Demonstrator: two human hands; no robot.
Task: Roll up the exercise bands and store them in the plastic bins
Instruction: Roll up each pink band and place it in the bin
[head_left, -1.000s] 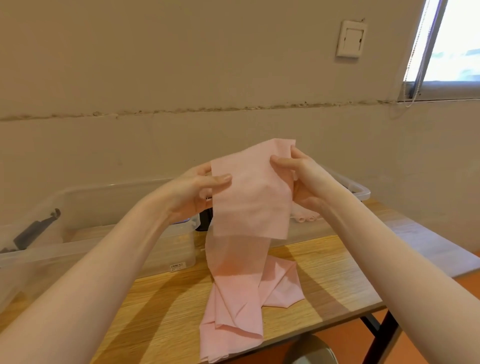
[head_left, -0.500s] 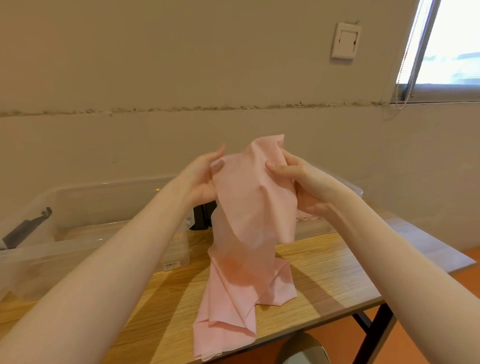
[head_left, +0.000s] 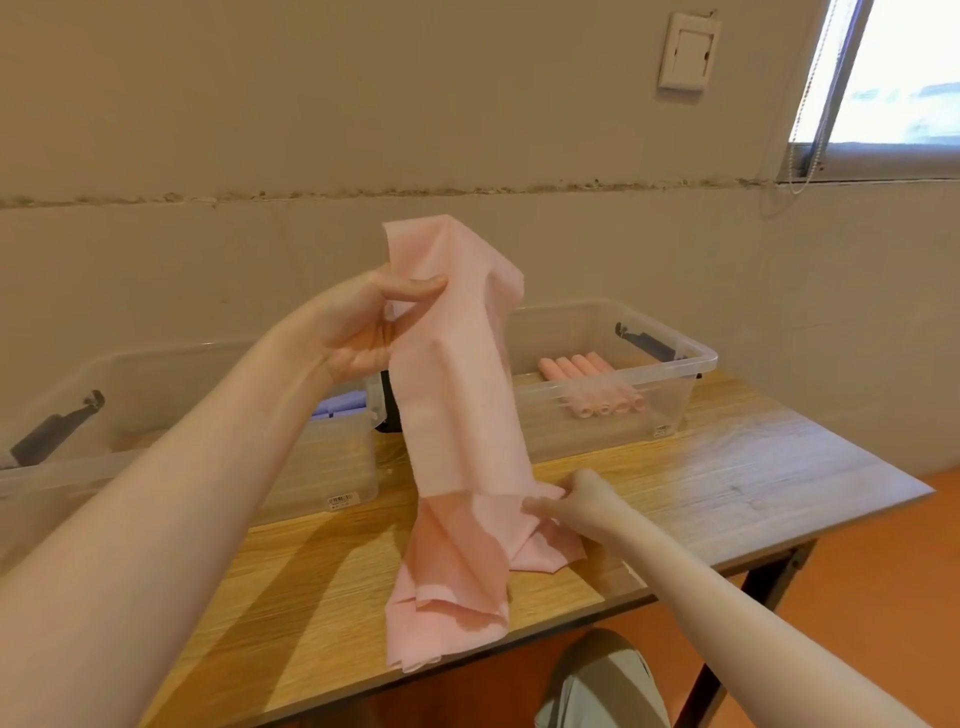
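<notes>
Pink band (head_left: 457, 395) unrolled, draped to table, pink rolls (head_left: 592, 387) in right clear bin (head_left: 696, 379)

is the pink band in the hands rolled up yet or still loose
Still loose. The pink band hangs unrolled from the left hand to the table, where the right hand pinches it; its lower end lies crumpled.

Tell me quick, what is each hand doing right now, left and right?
Left hand: pinches the upper end of the pink exercise band, held up above the table.
Right hand: grips the same band lower down, near the tabletop.
</notes>
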